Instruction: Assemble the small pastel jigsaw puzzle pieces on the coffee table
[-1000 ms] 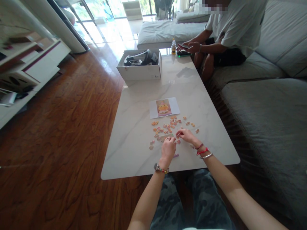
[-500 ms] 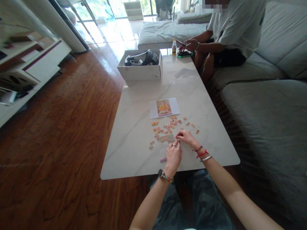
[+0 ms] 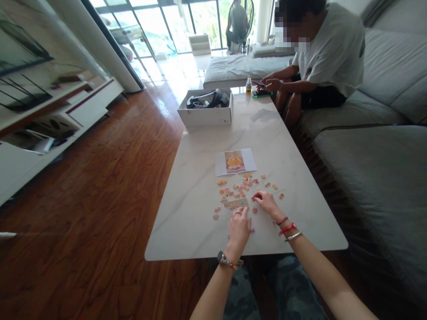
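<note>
My right hand (image 3: 266, 202) pinches a small puzzle piece (image 3: 252, 199) between thumb and fingers, just above the table. Left of it, my left hand (image 3: 240, 227) lies palm down, fingers stretched forward and apart. Its fingertips touch the lower edge of a joined strip of puzzle pieces (image 3: 236, 203), partly covered by them. Between the hands a single pink puzzle piece (image 3: 255, 210) rests on the table. Loose orange and pink puzzle pieces (image 3: 238, 189) lie scattered beyond. A purple object (image 3: 252, 230) shows partly from under my left hand.
A printed picture sheet (image 3: 249, 160) lies behind the pieces on the white marble table (image 3: 190, 213). Farther back stand an open box (image 3: 204, 117) holding a black headset and a small bottle (image 3: 248, 85). A person (image 3: 330, 58) with a phone sits on the grey sofa at right.
My hands have moved apart; the right, with a piece pinched, is now farther from the left. A pink piece between them has come into view. The camera view has tilted up.
</note>
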Demonstrator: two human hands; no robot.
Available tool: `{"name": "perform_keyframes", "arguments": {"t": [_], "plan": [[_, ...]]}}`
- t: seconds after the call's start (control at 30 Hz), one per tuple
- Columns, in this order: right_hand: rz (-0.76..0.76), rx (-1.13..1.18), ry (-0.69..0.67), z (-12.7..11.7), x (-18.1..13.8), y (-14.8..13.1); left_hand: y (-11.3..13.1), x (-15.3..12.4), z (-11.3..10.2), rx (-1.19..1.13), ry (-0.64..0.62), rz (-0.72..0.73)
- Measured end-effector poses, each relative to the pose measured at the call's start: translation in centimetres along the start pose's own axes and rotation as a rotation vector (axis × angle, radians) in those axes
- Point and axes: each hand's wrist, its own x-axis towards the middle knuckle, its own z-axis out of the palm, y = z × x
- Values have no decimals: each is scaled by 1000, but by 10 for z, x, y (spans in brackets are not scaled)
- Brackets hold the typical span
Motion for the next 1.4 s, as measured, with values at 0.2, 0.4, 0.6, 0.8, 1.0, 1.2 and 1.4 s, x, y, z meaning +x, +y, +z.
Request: {"name": "perform_keyframes", "arguments": {"t": [0.2, 0.4, 0.6, 0.8, 1.0, 1.2, 1.4], "plan": [[14, -100, 23, 3, 18, -2, -43, 5, -24, 2, 158, -135], [-57, -144, -28, -2, 28, -3, -65, 24, -34, 6, 190, -169], [-134, -153, -123, 0, 12, 2, -61, 74, -33, 54, 49, -22], [-174, -118, -68, -8, 16, 4, -64, 107, -35, 94, -52, 34], [-139, -180, 31, -21, 55, -4, -62, 114, -40, 151, -99, 71], [-179, -223, -58, -17, 60, -9, -56, 110, -47, 165, -84, 98], [-146, -238, -53, -10, 61, -6, -41, 97, -41, 109, -42, 198]]}}
